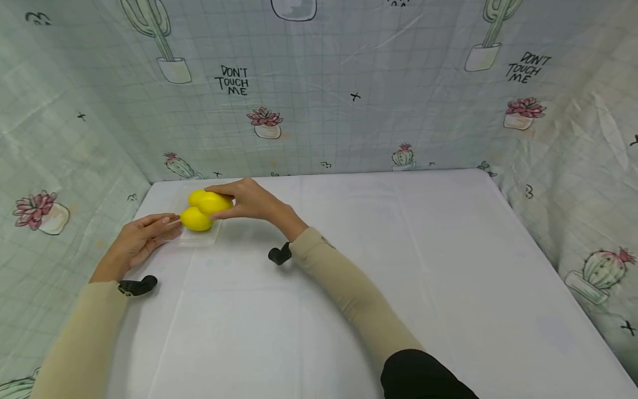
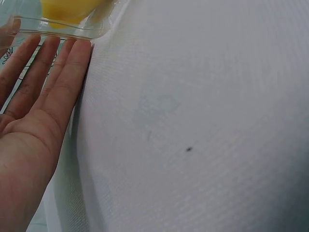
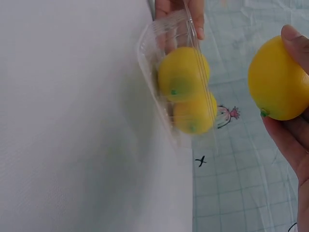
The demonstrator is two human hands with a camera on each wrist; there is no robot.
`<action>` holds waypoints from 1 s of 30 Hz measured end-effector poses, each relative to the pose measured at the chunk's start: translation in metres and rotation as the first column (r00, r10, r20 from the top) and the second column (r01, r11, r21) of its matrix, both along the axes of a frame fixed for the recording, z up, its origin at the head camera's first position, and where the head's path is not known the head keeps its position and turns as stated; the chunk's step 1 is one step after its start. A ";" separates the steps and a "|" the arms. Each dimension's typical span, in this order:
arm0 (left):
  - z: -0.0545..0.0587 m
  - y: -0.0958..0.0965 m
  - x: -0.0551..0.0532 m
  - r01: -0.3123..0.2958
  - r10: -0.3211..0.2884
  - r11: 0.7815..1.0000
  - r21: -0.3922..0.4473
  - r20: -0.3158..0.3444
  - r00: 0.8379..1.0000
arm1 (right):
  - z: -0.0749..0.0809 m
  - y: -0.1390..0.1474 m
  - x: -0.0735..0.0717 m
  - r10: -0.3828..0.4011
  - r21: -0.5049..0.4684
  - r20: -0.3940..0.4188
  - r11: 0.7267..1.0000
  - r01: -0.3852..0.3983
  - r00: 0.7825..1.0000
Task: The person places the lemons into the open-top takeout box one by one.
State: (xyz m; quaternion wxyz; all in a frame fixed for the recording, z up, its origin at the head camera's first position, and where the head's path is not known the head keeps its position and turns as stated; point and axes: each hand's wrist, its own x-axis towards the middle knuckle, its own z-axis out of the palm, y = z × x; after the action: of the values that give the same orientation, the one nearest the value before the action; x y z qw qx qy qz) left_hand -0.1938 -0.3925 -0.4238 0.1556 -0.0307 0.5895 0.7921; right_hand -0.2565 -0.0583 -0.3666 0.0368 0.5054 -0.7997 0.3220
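Note:
A clear plastic container (image 1: 191, 242) stands on the table's far left, with two yellow lemons (image 3: 183, 72) inside. Just above them my right hand (image 1: 253, 200) grips a third lemon (image 1: 215, 203) between thumb and fingers. This held lemon (image 3: 277, 79) shows a green tip and hangs apart from the container in the right wrist view. My left hand (image 1: 148, 235) holds the container's near-left edge, its straight fingers (image 2: 72, 72) against the outer wall and the thumb at the rim. Part of the rear lemon is hidden behind the held one in the head view.
A white cloth (image 1: 324, 305) covers the table. Patterned fabric (image 1: 319, 111) with cactus drawings hangs behind it and along both sides, close behind the container. Each wrist bears a black camera mount (image 1: 280, 254).

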 end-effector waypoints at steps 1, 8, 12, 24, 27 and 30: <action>0.000 0.000 0.000 -0.003 0.003 1.000 -0.007 0.004 1.000 | 0.002 -0.004 0.000 0.004 0.020 0.014 1.000 -0.005 1.000; 0.000 -0.001 0.002 -0.008 0.008 1.000 -0.018 0.011 1.000 | 0.004 -0.032 -0.005 0.027 0.125 0.098 0.991 -0.040 0.995; 0.001 0.000 0.002 -0.012 0.012 0.999 -0.034 0.005 1.000 | 0.006 -0.046 -0.006 0.028 0.149 0.127 0.988 -0.047 0.991; 0.002 0.000 0.002 0.002 -0.002 1.000 0.009 0.019 1.000 | 0.008 -0.068 -0.006 0.034 0.195 0.188 0.978 -0.071 0.982; 0.002 0.000 0.002 0.007 -0.007 1.000 -0.003 0.017 1.000 | 0.008 -0.073 -0.005 0.034 0.230 0.196 0.970 -0.080 0.980; 0.003 0.000 0.002 -0.004 0.004 1.000 -0.021 0.017 1.000 | 0.007 -0.079 -0.004 0.027 0.292 0.207 0.952 -0.088 0.978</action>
State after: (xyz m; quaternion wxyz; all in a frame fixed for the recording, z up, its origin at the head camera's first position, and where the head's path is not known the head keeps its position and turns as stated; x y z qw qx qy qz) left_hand -0.1923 -0.3926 -0.4209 0.1586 -0.0403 0.5963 0.7859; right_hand -0.2604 -0.1371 -0.3594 -0.1306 0.4933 -0.8237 0.2474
